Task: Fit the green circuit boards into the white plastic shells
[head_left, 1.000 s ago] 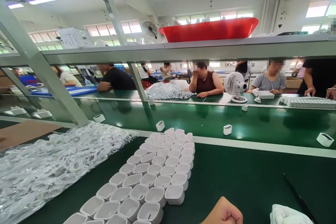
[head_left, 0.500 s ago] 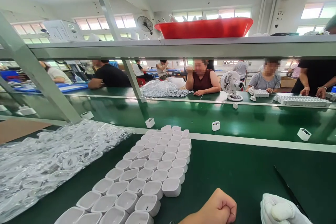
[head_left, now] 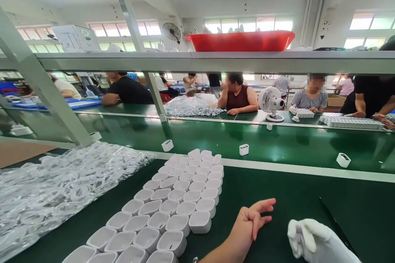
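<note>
My left hand (head_left: pixel 251 222), bare, is raised above the green work surface with its fingers stretched out and apart, holding nothing. To its right is my right hand (head_left: pixel 311 238) in a white glove. Its fingers are curled in, and whatever they may hold is hidden. Beside the gloved hand lies a thin black pointed tool (head_left: pixel 335 220); the glove covers part of it. Left of my bare hand, several rows of white open-topped plastic housings (head_left: pixel 177 209) stand close together. The nearest ones run out of the picture.
A clear plastic bag of parts (head_left: pixel 70 185) lies at the left. Small white units (head_left: pixel 244 149) sit on the green conveyor belt (head_left: pixel 210 135). Above is a shelf (head_left: pixel 173 63) with a red tray (head_left: pixel 240 42). Co-workers (head_left: pixel 240 96) sit across the belt near a white fan (head_left: pixel 271 102).
My left hand has gone from a fist to stretched fingers. My gloved right hand has moved left and turned, showing its curled fingers. The white units on the belt have shifted left.
</note>
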A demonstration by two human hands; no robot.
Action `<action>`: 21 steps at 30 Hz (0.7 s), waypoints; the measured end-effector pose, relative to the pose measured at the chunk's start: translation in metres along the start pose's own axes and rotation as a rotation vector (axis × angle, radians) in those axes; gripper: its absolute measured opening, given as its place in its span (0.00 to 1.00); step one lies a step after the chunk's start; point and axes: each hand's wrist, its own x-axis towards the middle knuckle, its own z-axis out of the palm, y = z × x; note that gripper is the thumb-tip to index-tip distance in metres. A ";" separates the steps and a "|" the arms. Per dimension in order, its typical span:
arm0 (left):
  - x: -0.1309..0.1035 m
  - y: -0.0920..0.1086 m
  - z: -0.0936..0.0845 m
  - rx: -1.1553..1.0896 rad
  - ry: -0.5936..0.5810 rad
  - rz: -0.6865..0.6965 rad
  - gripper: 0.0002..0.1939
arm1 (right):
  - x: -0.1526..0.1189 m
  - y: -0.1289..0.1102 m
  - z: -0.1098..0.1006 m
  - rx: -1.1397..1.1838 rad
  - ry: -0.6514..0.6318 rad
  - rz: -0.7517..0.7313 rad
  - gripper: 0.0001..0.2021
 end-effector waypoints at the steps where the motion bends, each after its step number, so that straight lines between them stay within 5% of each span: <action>1: 0.000 0.002 0.000 -0.030 0.024 -0.006 0.19 | 0.001 0.001 -0.003 0.005 0.005 -0.024 0.21; 7: 0.005 -0.001 -0.004 0.115 -0.027 -0.010 0.11 | 0.009 0.000 -0.007 0.020 -0.078 -0.040 0.21; 11: 0.006 -0.003 -0.002 0.329 -0.148 0.038 0.11 | 0.012 -0.006 0.000 0.023 0.030 0.061 0.11; 16: 0.003 0.003 0.004 0.376 -0.119 0.034 0.10 | 0.011 -0.010 0.002 0.108 0.116 0.041 0.24; 21: 0.002 0.001 0.005 0.402 -0.091 0.024 0.09 | 0.011 -0.009 0.003 0.053 0.112 0.077 0.14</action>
